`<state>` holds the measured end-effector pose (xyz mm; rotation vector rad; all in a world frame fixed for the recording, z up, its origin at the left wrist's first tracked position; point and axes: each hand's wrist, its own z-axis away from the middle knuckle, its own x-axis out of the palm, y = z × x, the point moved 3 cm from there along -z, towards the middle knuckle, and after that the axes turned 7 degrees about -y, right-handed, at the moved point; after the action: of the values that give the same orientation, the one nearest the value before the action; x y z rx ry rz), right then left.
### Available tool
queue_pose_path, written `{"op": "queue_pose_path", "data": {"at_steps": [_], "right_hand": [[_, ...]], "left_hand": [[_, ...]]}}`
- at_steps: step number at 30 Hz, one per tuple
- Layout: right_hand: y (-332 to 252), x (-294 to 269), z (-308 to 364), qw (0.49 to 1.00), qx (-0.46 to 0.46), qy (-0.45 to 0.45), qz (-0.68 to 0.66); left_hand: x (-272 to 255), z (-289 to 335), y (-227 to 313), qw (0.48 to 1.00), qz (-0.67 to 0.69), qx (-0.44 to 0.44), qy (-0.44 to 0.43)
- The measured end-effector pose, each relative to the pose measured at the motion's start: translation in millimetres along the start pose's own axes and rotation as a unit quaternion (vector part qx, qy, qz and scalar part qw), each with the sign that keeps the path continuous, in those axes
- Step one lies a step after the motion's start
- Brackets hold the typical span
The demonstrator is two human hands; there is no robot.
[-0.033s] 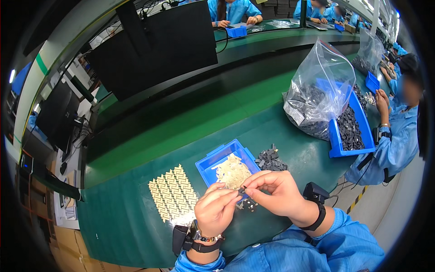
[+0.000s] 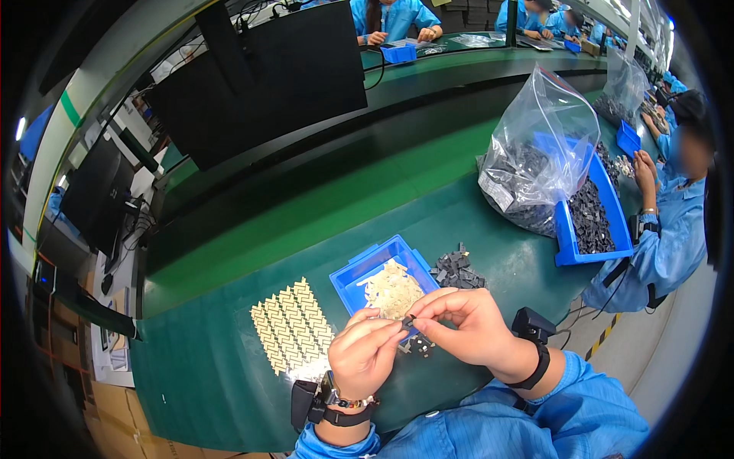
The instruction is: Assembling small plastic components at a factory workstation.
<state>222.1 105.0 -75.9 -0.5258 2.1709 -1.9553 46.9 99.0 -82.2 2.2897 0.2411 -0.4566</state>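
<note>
Dark piece: small, black, (image 2: 408,323) lower centre of the frame, in the air between both hands, just in front of the blue tray.
Left hand (image 2: 363,356): thumb and forefinger pinched on the piece's left end.
Right hand (image 2: 470,329): thumb and forefinger pinched on its upper right end; any second part there too small to tell.
Handling (judgement): brace with left, make small adjustments with right; press lightly and squarely, fingertips off the edges; working low over the mat would limit drops.
Blue tray (image 2: 367,268): centre, heaped with loose pale pieces (image 2: 394,291).
Large blue bin (image 2: 567,239): right of frame, many dark pieces (image 2: 592,222).
Clear bag (image 2: 547,115): upper right, against the bin; dark pieces inside, mouth upward.
Uncontained: dark pile (image 2: 457,269) right of tray; patterned pale sheet (image 2: 290,327) left.
</note>
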Motion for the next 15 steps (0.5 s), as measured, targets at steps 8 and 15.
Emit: {"op": "queue_pose_path", "data": {"at_steps": [8, 15], "right_hand": [[-2.8, -0.8, -1.2, 0.998, -0.05, 0.004, 0.049], [-6.9, -0.8, -1.3, 0.999, 0.002, -0.015, 0.034]], "left_hand": [[0.8, 1.0, -1.7, 1.0, 0.007, -0.001, 0.001], [0.8, 1.5, -2.5, 1.0, 0.022, -0.005, -0.001]]}}
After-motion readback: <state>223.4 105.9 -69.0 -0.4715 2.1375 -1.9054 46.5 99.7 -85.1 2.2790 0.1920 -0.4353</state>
